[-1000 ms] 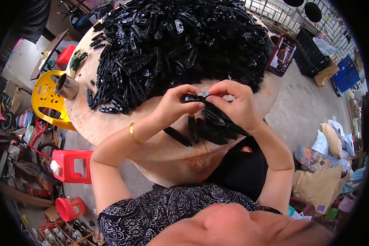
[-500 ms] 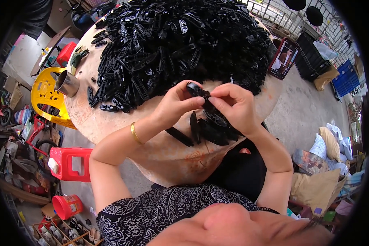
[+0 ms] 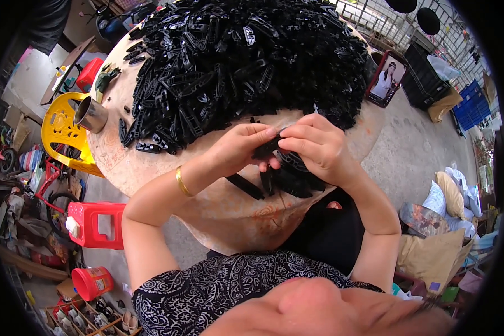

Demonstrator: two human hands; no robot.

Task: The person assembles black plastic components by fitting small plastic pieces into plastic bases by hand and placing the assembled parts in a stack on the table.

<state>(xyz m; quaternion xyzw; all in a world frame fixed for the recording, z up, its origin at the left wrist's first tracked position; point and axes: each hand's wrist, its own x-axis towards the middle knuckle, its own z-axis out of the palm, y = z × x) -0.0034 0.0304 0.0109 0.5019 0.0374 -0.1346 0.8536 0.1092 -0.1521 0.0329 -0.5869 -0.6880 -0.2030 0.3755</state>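
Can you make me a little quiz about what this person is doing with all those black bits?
1. True or false: both hands hold one small black plastic piece together.
2. What lies heaped on the round table? A) black plastic pieces B) red apples C) white plates
3. What is on the wrist of the left hand?

Key:
1. True; the right hand pinches it too.
2. A, the big pile.
3. A gold bangle.
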